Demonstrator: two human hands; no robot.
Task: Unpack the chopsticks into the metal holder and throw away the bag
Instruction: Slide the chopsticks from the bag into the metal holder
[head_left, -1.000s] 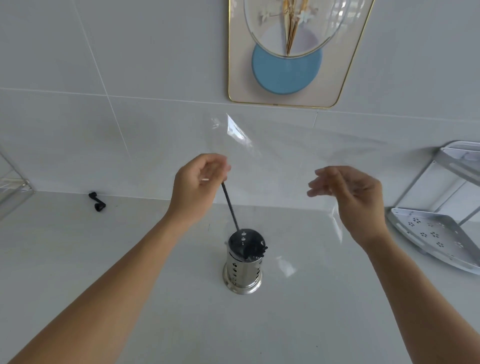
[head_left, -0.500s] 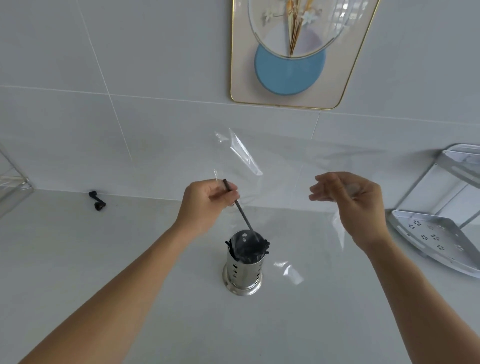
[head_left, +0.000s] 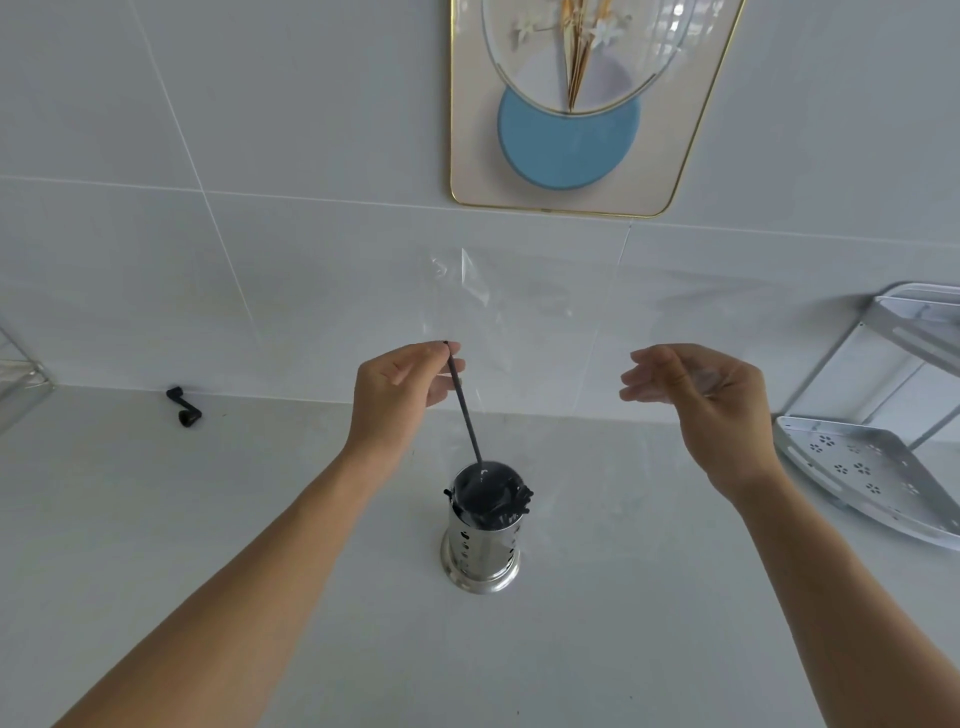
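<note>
A perforated metal holder (head_left: 480, 551) stands on the white counter, its mouth filled with several black chopsticks (head_left: 493, 496). My left hand (head_left: 402, 397) pinches the top end of one black chopstick (head_left: 465, 415), which slants down so its lower tip sits at the holder's mouth. A clear plastic bag (head_left: 524, 332) hangs in the air between my hands, stretching above and around the holder. My right hand (head_left: 696, 400) grips the bag's right side, fingers curled on the film.
A white perforated corner rack (head_left: 872, 467) stands at the right. A small black part (head_left: 183, 408) lies by the wall at the left. A wire rack edge (head_left: 21, 379) shows at far left. A framed picture (head_left: 576, 104) hangs on the tiled wall.
My left hand moved right and down with the chopstick, bringing its lower tip into the holder's mouth. The right hand stayed holding the bag.
</note>
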